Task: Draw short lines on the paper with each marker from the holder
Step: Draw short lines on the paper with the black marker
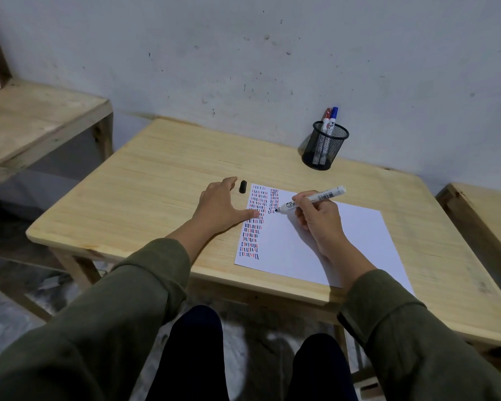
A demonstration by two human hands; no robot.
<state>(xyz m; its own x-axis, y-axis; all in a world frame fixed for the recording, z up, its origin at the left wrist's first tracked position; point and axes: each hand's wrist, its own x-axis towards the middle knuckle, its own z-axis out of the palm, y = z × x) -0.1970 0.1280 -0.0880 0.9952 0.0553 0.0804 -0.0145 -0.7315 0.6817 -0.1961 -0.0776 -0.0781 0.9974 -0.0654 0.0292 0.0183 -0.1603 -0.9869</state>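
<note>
Right hand (318, 218) holds a marker (311, 199) the way you hold a pen, with the fingers wrapped tight around it. Its dark tip touches the paper (315, 244) near the bottom of the second block of little lines. The cap is off. A small black cap (242, 186) lies on the table (145, 180), just beside the top left corner of the sheet, so this looks like the black marker.

Left hand (222, 205) is spread flat and holds nothing. Its fingertips press on the left edge of the sheet to keep it from sliding.

Many short lines in red, blue and black fill a long column down the left side. A shorter column sits next to it, and that is where the tip is now. So the step in hand is drawing short black lines.

Two more markers stand in the black mesh holder (326, 146) at the back of the table by the wall: a red marker (326, 118) and a blue marker (333, 117), both with caps on. I cannot tell for sure if any others hide lower down inside.

Next, I think the drawing hand needs to finish a few lines. Then the cap should go back on, the marker should return to the holder, and another colour should be picked.
</note>
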